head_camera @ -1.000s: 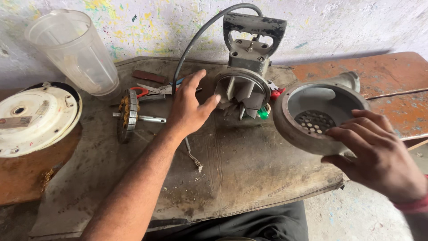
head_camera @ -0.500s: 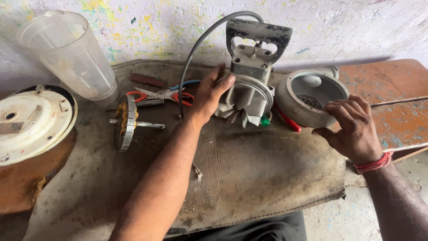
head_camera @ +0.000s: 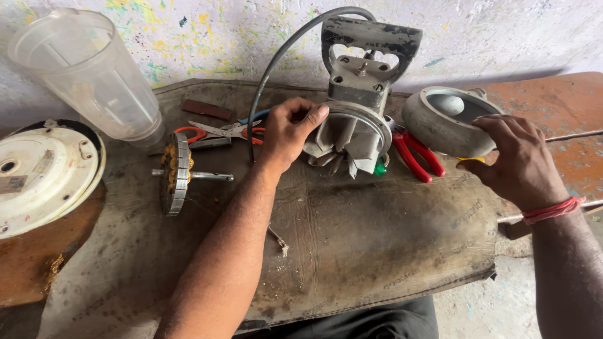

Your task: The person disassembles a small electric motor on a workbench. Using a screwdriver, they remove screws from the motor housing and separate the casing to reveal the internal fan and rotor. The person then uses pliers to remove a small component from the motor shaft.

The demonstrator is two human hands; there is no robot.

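- While the left hand [head_camera: 290,130] grips the round rim of the grey motor housing [head_camera: 355,122] on the worn mat [head_camera: 352,245], fingers curled over its edge, the housing stands tilted, its black handle [head_camera: 370,36] uppermost.
- Right hand [head_camera: 518,162] holds the grey metal end cover [head_camera: 443,122] from the side, fingers spread around its rim.
- Red-handled pliers [head_camera: 414,156] lie between housing and cover.
- Scissors [head_camera: 220,130] lie left of the left hand, with a wound rotor [head_camera: 177,174] nearer and a clear plastic jar [head_camera: 88,75] behind.
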